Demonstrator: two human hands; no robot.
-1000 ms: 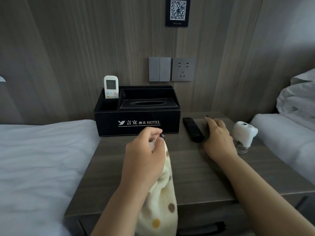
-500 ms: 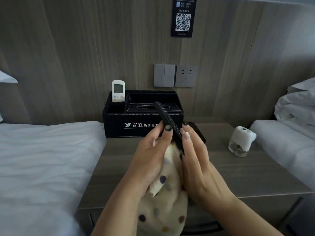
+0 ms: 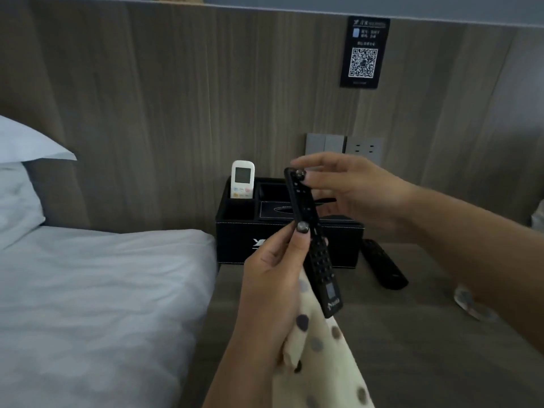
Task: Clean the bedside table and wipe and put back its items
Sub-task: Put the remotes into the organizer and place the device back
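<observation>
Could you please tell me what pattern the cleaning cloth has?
The cloth is cream with scattered dark and tan polka dots, seen in the head view.

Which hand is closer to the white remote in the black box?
Left. The left hand is below-right of the white remote; the right hand is farther right.

**Colours and patterns, bedside**

Remote point(image 3: 312, 245), held: black, small pale logo at the lower end. Second remote point(image 3: 382, 265): black. Cloth point(image 3: 321, 357): cream with grey and dark polka dots. Box point(image 3: 235, 245): black, white stitching and white logo. Air-con remote point(image 3: 242, 179): white, grey screen, pastel buttons. Table point(image 3: 397, 334): grey-brown woodgrain. Wall point(image 3: 176, 98): matching vertical grain. Sign point(image 3: 364, 51): dark blue with a white QR code. Bed point(image 3: 97, 290): white.
</observation>
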